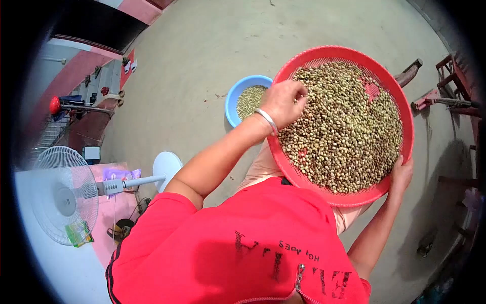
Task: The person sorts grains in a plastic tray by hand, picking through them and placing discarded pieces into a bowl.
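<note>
A round red sieve tray (340, 201) rests over my lap, filled with greenish-brown beans (349, 131). Its perforated bottom shows through in a few small patches. My right hand (401, 175) grips the rim at the lower right, thumb on top and fingers hidden underneath. Over the tray's left side is my left hand (284, 104), wearing a silver bangle (267, 120). Its fingers are curled together above the beans, and whatever they hold is hidden. Beyond that hand, a blue basin (232, 101) on the floor contains paler green beans (250, 100), partly covered by my hand.
To the left stands a white fan (66, 200) with a round base (167, 169). Sandals (120, 230) and a purple packet (121, 175) lie near it. Wooden furniture (455, 76) lines the right side. A few specks lie on the concrete floor (202, 45).
</note>
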Available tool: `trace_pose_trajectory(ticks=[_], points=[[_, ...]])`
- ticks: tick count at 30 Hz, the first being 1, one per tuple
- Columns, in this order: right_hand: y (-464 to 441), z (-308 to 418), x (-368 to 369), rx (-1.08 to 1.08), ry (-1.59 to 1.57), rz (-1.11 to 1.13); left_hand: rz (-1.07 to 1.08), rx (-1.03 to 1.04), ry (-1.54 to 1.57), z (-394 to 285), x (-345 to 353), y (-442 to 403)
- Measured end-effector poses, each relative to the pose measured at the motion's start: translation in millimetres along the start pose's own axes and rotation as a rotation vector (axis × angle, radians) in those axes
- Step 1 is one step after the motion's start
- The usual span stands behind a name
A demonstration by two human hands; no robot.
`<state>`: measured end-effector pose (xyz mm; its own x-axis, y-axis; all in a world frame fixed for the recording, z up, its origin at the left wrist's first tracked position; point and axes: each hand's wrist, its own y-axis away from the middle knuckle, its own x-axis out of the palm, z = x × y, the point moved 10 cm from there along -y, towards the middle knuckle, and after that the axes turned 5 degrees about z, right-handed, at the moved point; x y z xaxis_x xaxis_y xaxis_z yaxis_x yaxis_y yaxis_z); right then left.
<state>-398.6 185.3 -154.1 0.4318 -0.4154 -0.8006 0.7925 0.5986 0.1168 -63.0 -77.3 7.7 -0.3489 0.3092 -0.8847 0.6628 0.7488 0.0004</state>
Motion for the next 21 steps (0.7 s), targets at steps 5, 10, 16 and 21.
trace_pose_trajectory(ticks=[5, 10, 16, 21], points=[[-34, -30, -79, -0.043, 0.186, -0.136, -0.043, 0.014, -0.046, -22, 72, -23], [-33, -35, -89, 0.0, 0.234, -0.165, 0.106, -0.001, -0.133, -18, 103, -31], [-31, -23, -75, 0.02, 0.179, -0.156, 0.151, -0.104, -0.102, 5, 104, -43], [-29, -8, -73, 0.036, 0.096, -0.167, 0.029, -0.021, -0.159, 3, 87, -44]])
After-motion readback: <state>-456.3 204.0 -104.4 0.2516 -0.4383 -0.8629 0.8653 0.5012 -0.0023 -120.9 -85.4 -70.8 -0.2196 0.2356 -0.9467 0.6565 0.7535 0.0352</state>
